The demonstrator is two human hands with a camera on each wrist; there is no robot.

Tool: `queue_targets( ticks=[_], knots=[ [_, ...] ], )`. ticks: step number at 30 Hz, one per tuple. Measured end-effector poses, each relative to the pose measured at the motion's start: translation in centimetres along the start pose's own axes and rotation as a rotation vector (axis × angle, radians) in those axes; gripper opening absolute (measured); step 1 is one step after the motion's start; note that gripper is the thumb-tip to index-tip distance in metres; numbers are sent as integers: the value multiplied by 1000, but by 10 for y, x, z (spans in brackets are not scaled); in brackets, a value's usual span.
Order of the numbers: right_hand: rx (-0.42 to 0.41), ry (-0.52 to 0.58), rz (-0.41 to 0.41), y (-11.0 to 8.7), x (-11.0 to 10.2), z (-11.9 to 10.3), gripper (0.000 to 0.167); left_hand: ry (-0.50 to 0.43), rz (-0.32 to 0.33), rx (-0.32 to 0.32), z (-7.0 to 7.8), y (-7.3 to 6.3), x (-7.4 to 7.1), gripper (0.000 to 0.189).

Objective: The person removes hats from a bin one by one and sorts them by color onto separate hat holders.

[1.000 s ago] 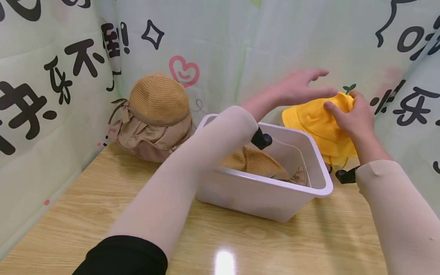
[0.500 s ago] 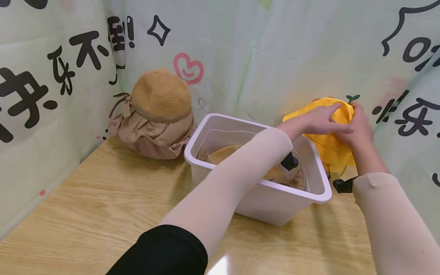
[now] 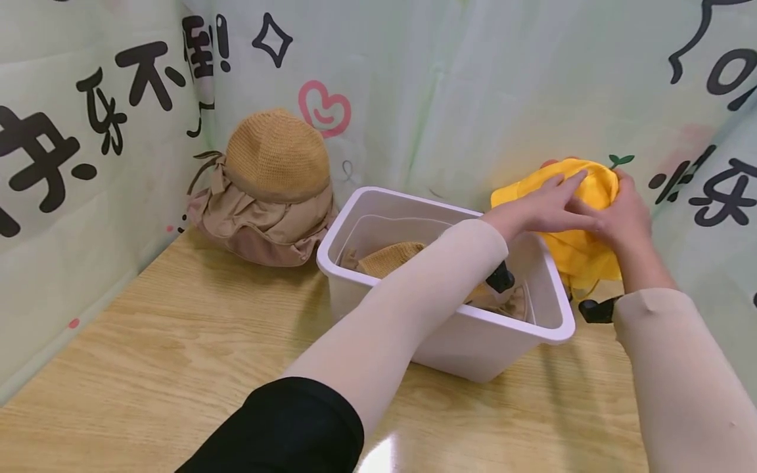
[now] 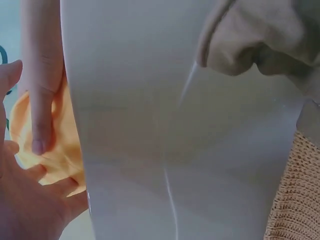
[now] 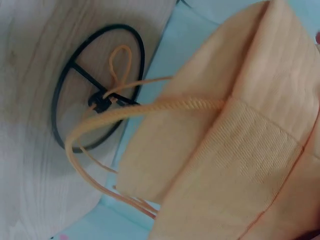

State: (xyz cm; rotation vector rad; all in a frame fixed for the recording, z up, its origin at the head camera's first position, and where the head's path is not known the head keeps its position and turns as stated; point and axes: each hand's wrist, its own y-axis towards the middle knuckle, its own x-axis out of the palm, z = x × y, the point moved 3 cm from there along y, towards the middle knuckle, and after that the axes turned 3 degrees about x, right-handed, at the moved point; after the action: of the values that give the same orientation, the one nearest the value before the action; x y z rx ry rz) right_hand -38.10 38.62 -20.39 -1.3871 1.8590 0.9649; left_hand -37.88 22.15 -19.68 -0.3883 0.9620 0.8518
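A yellow bucket hat (image 3: 582, 253) with a green sprout on its crown stands behind the bin's right end. My right hand (image 3: 629, 217) grips the crown from the right side, thumb across the front. My left hand (image 3: 547, 207) reaches over the bin, its spread fingers resting on the hat's front beside the right thumb. In the left wrist view the left hand (image 4: 30, 195) lies against the yellow cloth. Yellow cords (image 5: 150, 107) hang from the hat in the right wrist view, over a black wire ring base (image 5: 62, 85).
A pale plastic bin (image 3: 372, 190) holds a straw hat (image 3: 393, 258) with brown cloth, partly hidden by the left forearm. Another straw hat (image 3: 278, 157) with a brown cloth brim stands at the left. Printed curtains (image 3: 414, 85) enclose the wooden table (image 3: 195, 355).
My left hand has come down and right from above the bin onto the yellow hat. My right hand keeps its grip on the hat; the view has shifted slightly.
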Motion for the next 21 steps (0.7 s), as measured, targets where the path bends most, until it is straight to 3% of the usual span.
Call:
queue_targets(
  ticks=[5,9,16,21],
  knots=[
    [-3,19,-70,5,-3,3,118,-24,-12,-25,-6,0,0,91],
    [-8,47,-93,10,-3,11,112,2,-39,-52,-7,-1,0,93],
    [29,221,-98,7,0,22,97,45,-101,-70,-7,-5,0,93],
    [71,317,-80,0,5,23,95,69,-160,-105,-12,-8,1,93]
  ],
)
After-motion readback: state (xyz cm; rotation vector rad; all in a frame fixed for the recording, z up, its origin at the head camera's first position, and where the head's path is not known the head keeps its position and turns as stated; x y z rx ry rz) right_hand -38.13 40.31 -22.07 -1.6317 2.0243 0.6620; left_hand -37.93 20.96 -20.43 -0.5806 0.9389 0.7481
